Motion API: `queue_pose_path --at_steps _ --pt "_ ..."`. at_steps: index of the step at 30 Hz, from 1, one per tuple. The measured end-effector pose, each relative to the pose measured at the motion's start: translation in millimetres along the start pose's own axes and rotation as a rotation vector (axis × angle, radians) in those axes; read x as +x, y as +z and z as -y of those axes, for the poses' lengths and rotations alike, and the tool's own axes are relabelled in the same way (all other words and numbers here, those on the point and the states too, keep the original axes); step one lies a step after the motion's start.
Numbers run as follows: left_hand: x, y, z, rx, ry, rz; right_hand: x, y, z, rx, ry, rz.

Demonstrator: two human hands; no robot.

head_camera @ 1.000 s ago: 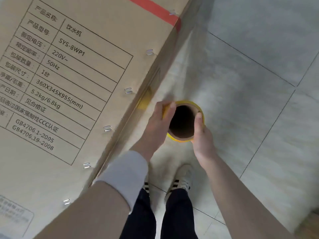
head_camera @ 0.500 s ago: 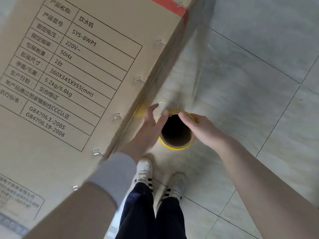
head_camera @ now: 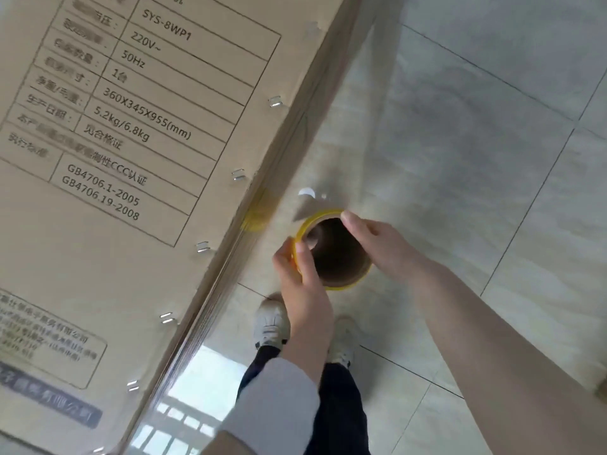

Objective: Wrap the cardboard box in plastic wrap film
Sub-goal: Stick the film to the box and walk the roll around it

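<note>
A yellow-rimmed roll point(head_camera: 331, 252) with a brown core is showing between the hands; left of them, a tan box point(head_camera: 138, 192) is bearing black print.
</note>
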State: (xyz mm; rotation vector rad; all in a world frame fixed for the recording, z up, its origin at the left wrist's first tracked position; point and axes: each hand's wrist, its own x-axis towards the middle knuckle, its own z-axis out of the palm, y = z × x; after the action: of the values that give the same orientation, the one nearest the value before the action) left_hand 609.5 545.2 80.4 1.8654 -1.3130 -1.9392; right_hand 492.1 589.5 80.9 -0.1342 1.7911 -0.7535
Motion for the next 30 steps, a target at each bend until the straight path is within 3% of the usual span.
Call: queue_pose_path --at_steps 3,6,8,11,13,17,20,23,26,30 --pt "-13.0 -10.0 16.8 0.005 -0.156 -0.002 2.0 4.0 2.6 -0.135 0.022 0.084" --pt "5.4 -27.1 11.6 0.289 -0.027 0.141 5.3 3.7 -2.9 -0.152 0.040 0.056" --pt "27.3 -33.8 -5.3 0.369 0.067 0.264 5.3 4.1 -6.0 -0.099 0.023 0.039" --pt "60.1 -42.0 -25.6 0.396 0.098 0.589 1.5 12.8 -17.0 0.092 -0.003 0.028" --pt "71.9 -44.0 -29.5 0.443 0.097 0.680 -5.3 31.1 -32.3 0.292 0.022 0.025" --pt "66.8 -43.6 -23.2 0.371 0.094 0.543 -26.8 80.8 -52.6 0.559 0.077 -0.206" --pt "33.1 -58.9 -2.2 0.319 0.111 0.326 -37.5 92.7 -54.0 0.480 0.064 -0.339" --pt "-6.8 -75.6 22.7 0.206 0.065 0.100 -45.9 89.3 -54.9 0.263 0.048 -0.238" --pt "-33.0 -76.5 46.6 0.097 -0.021 -0.024 -51.4 87.2 -50.1 0.118 0.031 -0.153" --pt "-27.1 -94.8 59.0 0.110 0.008 0.103 -43.4 93.1 -41.3 -0.061 -0.004 -0.113"
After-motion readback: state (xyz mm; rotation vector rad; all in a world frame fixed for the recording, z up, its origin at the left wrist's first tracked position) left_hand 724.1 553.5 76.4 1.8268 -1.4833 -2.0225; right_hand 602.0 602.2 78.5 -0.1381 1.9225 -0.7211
